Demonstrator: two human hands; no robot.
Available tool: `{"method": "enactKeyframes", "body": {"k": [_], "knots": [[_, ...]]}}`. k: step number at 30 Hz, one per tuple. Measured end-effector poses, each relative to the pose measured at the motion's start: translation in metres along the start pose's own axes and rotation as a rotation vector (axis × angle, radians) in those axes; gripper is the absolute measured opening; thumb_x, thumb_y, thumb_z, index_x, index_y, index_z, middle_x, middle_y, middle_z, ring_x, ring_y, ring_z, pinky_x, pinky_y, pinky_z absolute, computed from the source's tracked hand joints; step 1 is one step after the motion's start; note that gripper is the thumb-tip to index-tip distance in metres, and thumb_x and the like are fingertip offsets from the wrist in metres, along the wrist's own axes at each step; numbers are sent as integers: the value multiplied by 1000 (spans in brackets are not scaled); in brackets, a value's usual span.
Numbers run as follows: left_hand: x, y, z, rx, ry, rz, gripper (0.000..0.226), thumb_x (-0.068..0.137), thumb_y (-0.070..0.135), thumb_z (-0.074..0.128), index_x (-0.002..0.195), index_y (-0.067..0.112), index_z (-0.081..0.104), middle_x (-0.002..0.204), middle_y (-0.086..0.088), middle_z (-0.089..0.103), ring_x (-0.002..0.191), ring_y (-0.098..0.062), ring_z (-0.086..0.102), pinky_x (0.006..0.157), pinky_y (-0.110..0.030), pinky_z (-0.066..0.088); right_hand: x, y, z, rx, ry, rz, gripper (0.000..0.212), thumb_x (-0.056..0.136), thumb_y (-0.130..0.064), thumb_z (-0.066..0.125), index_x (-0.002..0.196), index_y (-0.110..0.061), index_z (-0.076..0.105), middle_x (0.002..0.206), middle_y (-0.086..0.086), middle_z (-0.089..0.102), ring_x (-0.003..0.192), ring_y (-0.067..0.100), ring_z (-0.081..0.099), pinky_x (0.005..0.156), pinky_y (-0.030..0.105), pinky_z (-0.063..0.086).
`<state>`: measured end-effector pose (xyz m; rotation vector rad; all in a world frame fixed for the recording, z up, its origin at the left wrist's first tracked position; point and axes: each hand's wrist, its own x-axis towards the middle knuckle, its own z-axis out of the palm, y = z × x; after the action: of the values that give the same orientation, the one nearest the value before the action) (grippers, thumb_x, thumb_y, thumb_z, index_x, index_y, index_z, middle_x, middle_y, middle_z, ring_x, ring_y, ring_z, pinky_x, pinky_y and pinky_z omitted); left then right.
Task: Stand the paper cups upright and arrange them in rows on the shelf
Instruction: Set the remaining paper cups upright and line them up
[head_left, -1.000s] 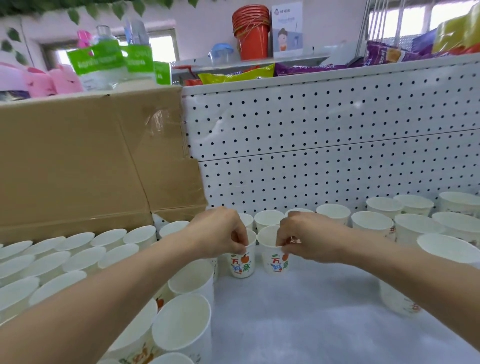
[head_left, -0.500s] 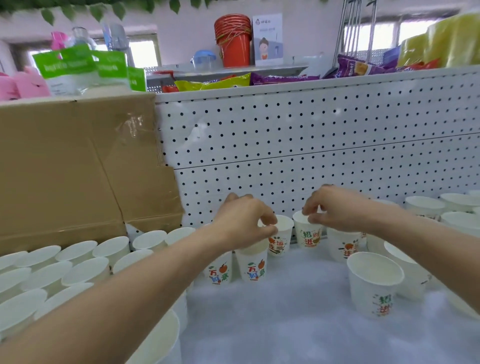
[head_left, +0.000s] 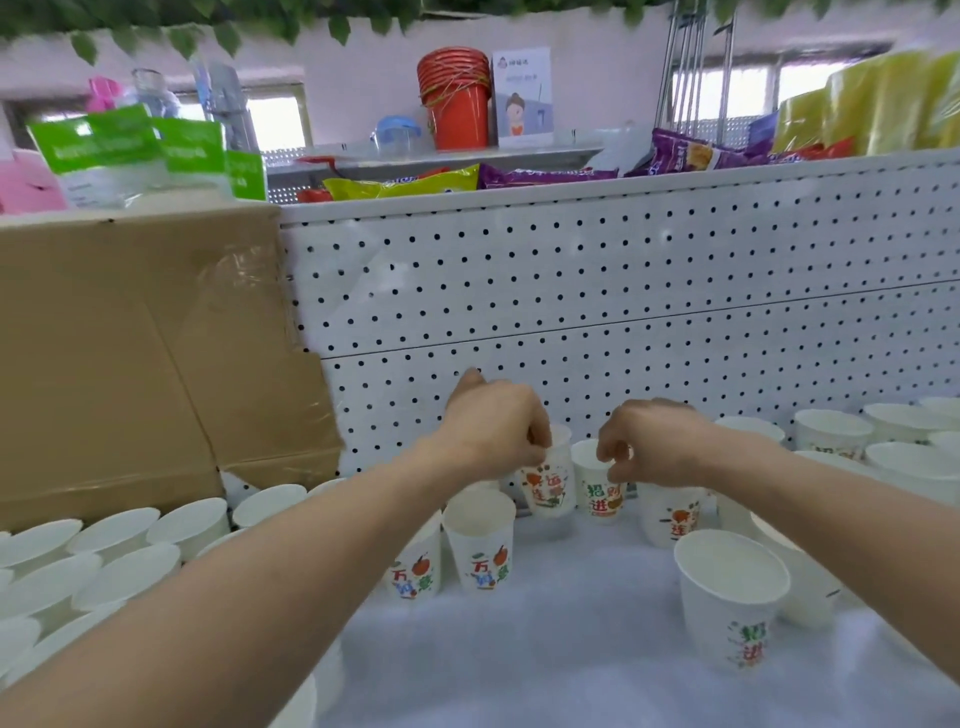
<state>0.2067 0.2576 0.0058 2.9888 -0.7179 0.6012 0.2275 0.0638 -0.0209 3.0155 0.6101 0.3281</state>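
both hands are working at the back edge of the shelf (head_left: 597, 649), right against the pegboard (head_left: 623, 322). left hand (head_left: 493, 428) has its grip pinched on the rim of the red-print cup (head_left: 548, 480) — the cup hangs directly below the fingers, mouth up, long axis close to vertical with a slight tilt, and it looks just clear of the shelf, though i can't tell for sure. right hand (head_left: 657, 441) has its grip pinched on the near rim of the green-print cup (head_left: 597, 486), which stands upright just beside the red-print one, apart by a thin gap, mouth up too.

the key relation: each cup sits under its own hand, so the next move is likely a straight set-down and a nudge sideways, not a reach. left hand is nearer the packed rows (head_left: 104, 551) at the left edge of the shelf; right hand is nearer the loose cups at the right edge.

two front cups (head_left: 480, 545) already stand upright near the middle, close together. a lone big-looking cup (head_left: 730, 592) stands toward the front right — upright, out of line with any row.

cardboard box (head_left: 130, 353) blocks the back-left corner.
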Motion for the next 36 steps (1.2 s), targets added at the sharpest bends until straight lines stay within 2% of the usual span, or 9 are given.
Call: {"method": "enactKeyframes", "body": {"k": [4,8,10,13,17,21,26,30,36], "knots": [[-27,1,-41,-150,102,-9,5,84,35,70,87,33,73,76,22,64,80,2,58,98,-35,37,-1,-6,8,9,-39,18,12,85,-28,68,80,-30,58,92,-8,62,76,11,59,64,23,47],[-81,-8,-82,-308,172,-46,6,83,27,72,88,29,74,80,17,67,72,7,59,70,-14,47,-11,-19,-2,-6,160,19,11,91,-26,59,90,-23,69,93,-4,65,83,16,60,71,33,53],[-114,-16,-88,-289,113,-49,4,83,28,73,85,30,74,77,17,67,66,10,57,60,-10,44,-25,-28,-16,122,292,-18,13,93,-29,58,91,-23,69,89,-3,66,80,17,58,69,34,51],[-147,-25,-79,-169,-31,-47,4,81,31,73,84,31,75,75,18,69,72,5,61,66,-19,51,-56,-56,-34,343,374,-156,10,90,-32,62,86,-27,70,76,-11,62,72,13,55,64,32,47],[-156,-29,-56,6,-144,-17,10,82,35,69,89,33,75,79,18,70,72,1,61,69,-14,47,-83,-96,-28,354,246,-286,7,87,-34,66,86,-33,73,74,-19,56,73,-1,50,70,29,46],[-156,-33,-35,93,-174,-6,13,83,35,64,91,33,74,84,16,72,79,-4,61,77,-19,40,-87,-115,-8,320,164,-314,11,89,-35,63,95,-33,72,77,-21,51,73,-9,41,76,27,44],[-159,-37,-32,61,-181,-5,13,82,32,65,90,32,75,81,16,72,76,-4,62,66,-16,38,-89,-127,-1,291,103,-338,15,91,-35,59,100,-32,71,81,-20,50,76,0,42,74,23,42],[-162,-41,-33,29,-192,-10,13,81,33,67,90,31,75,82,17,72,76,-2,62,66,-14,43,-90,-129,1,281,80,-321,16,92,-31,59,102,-30,71,92,-15,59,80,1,42,77,26,45],[-162,-43,-34,25,-202,-21,13,81,37,68,92,32,74,81,18,70,77,-1,61,64,-10,37,-92,-133,2,241,72,-262,20,92,-35,58,109,-34,69,95,-18,56,84,3,43,79,29,47]]}}
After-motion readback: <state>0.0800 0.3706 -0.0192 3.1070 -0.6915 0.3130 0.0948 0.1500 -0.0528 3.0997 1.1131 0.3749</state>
